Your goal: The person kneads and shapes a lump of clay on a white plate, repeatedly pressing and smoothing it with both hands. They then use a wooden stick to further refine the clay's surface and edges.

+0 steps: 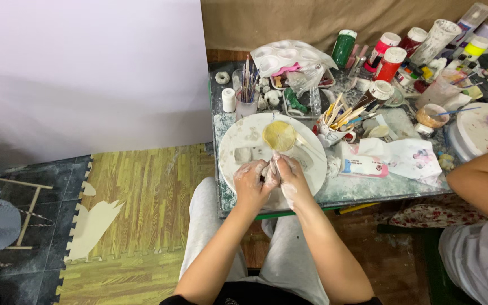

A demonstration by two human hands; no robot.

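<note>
My left hand (251,182) and my right hand (291,179) are pressed together over the near edge of a round white turntable board (238,135). Both are smeared with pale clay and pinch a small piece of clay (272,168) between the fingers. On the board, just beyond my fingers, lies a round yellow disc (278,135). A small grey lump of clay (243,155) rests on the board to the left of my hands.
A low cluttered table (368,189) holds a cup of brushes (247,90), a mug of wooden tools (334,121), a white palette (289,56), paint bottles (391,62) and a tube (364,168). Another person's arm (478,178) reaches in at right. Wood-pattern mats (136,209) cover the floor at left.
</note>
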